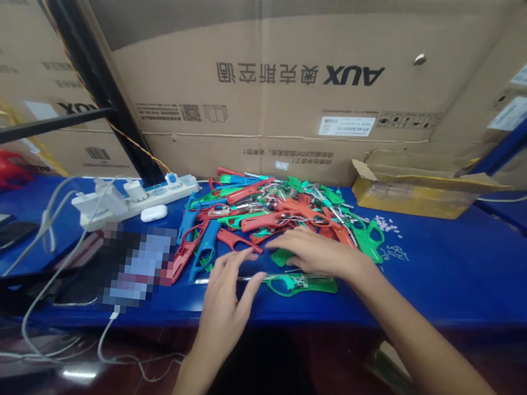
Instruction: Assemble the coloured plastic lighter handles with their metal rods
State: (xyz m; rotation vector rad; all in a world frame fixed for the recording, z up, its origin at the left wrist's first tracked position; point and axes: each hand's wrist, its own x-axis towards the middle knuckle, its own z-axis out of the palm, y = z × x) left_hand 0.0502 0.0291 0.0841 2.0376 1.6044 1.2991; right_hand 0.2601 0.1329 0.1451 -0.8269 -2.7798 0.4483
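Observation:
A green lighter-like piece [301, 284] with a trigger ring and a long metal tube lies near the front edge of the blue table. My left hand [229, 285] is over the tube, thumb and fingers apart, with nothing visible gripped. Above the green piece, my right hand [312, 250] reaches in from the right; its fingertips are near a small green part [281, 258], and whether it holds anything is hidden. Behind both hands spreads a pile of red, green and blue handle pieces [261, 219] with metal tubes. A blue handle [207, 245] lies left of my left hand.
A power strip [149, 200] with plugs and white cables, an earbud case [154, 213] and a pixelated phone [141, 266] are at left. An open cardboard box [410, 198] stands back right, near small pink pieces [386, 225] and small metal parts [396, 252]. Large cartons [287, 29] stand behind.

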